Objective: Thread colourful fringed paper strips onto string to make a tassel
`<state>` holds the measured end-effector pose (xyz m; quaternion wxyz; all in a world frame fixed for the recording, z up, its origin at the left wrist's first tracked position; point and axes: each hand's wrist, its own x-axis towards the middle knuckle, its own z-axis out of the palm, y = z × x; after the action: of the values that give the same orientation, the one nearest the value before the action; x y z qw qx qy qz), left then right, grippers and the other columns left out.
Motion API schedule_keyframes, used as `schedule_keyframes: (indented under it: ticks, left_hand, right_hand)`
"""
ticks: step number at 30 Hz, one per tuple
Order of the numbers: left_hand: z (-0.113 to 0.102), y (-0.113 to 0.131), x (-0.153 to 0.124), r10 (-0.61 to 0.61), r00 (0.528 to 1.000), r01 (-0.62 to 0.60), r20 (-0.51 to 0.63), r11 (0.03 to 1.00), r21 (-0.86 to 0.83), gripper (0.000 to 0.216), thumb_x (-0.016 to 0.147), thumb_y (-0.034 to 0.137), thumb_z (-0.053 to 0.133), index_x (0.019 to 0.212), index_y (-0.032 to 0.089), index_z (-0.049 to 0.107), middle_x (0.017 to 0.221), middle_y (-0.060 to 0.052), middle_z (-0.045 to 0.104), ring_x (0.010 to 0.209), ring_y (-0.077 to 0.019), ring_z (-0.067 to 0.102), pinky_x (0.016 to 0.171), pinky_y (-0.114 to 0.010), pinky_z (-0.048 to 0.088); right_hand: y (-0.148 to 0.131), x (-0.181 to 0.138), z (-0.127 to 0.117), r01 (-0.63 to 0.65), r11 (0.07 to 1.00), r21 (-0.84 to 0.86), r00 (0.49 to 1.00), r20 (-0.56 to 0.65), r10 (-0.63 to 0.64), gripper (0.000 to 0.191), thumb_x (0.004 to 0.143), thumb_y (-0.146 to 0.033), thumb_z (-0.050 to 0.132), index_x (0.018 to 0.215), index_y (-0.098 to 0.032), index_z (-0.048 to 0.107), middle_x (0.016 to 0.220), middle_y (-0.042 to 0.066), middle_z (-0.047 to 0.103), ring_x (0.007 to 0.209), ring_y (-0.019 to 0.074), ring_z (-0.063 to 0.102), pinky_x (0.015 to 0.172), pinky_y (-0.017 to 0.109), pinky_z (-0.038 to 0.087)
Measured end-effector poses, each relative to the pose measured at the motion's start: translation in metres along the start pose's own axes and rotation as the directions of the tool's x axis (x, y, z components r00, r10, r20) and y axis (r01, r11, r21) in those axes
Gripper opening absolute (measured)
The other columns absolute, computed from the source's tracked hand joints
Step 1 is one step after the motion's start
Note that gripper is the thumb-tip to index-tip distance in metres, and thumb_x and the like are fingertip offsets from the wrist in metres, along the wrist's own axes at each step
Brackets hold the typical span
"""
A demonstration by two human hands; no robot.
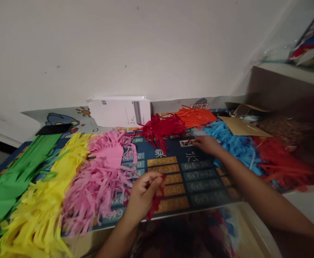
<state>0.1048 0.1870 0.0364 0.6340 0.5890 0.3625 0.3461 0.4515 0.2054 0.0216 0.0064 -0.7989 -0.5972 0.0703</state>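
Observation:
My left hand (144, 196) is closed, thumb against fingers, around a red fringed paper strip (154, 207) that hangs below it near the table's front edge. Farther back, my right hand (207, 144) reaches over the mat with its fingertips pressed together; what they hold, if anything, is too small to make out. Just behind those fingertips lies a small clear, whitish item (199, 132). A pile of dark red fringed paper (164, 128) sits to the left of my right hand, and blue fringed paper (233, 143) lies to its right.
Pink (109, 157), yellow (42, 190) and green fringed paper (10, 195) cover the left side. Orange fringed paper (196, 117) and a white box (121, 111) are by the wall. A brown envelope (241, 126) and lighter red fringes (283, 165) lie right, below a shelf (294, 73).

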Motion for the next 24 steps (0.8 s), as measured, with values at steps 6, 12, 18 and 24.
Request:
schedule_keyframes:
  ticks: [6,12,18,24]
  left_hand:
    - [0.025,-0.001,0.011,-0.048,0.998,0.046,0.028,0.997,0.055,0.03,0.076,0.046,0.075,0.08,0.016,0.073,0.06,0.0,0.066,0.047,-0.0086,0.051,0.047,-0.02,0.04]
    - [0.024,-0.007,0.006,-0.011,1.0,0.01,0.017,0.997,0.083,0.025,0.079,0.041,0.072,0.078,0.016,0.072,0.063,-0.001,0.067,0.05,-0.0099,0.054,0.05,-0.022,0.043]
    - [0.024,-0.012,0.003,0.231,0.973,-0.208,-0.022,0.911,0.355,0.017,0.085,0.032,0.067,0.079,0.018,0.074,0.072,-0.003,0.072,0.065,-0.0139,0.063,0.063,-0.025,0.049]
    - [0.024,-0.012,0.0,0.296,0.948,-0.314,0.114,0.831,0.459,0.017,0.091,0.03,0.063,0.084,0.02,0.075,0.072,-0.004,0.073,0.069,-0.0165,0.066,0.068,-0.028,0.053]
  right_hand:
    - [-0.01,-0.01,0.02,0.007,1.0,0.002,1.0,-0.006,-0.007,0.023,0.092,-0.019,0.053,0.094,-0.014,0.076,0.102,0.016,0.073,0.096,0.0262,0.067,0.079,0.032,0.045]
    - [-0.018,-0.029,0.009,0.077,0.992,0.104,0.996,-0.046,-0.072,0.024,0.091,-0.014,0.053,0.101,-0.015,0.075,0.108,0.015,0.072,0.103,0.0271,0.066,0.09,0.036,0.048]
    - [-0.086,-0.112,0.012,0.49,0.612,0.62,0.871,-0.371,-0.321,0.022,0.096,-0.032,0.055,0.099,-0.025,0.076,0.101,0.005,0.068,0.093,0.0187,0.065,0.084,0.032,0.052]
    - [-0.114,-0.148,0.04,0.295,0.351,0.889,0.953,-0.299,-0.043,0.02,0.088,-0.04,0.068,0.103,-0.029,0.076,0.097,0.004,0.069,0.088,0.02,0.066,0.077,0.032,0.055]
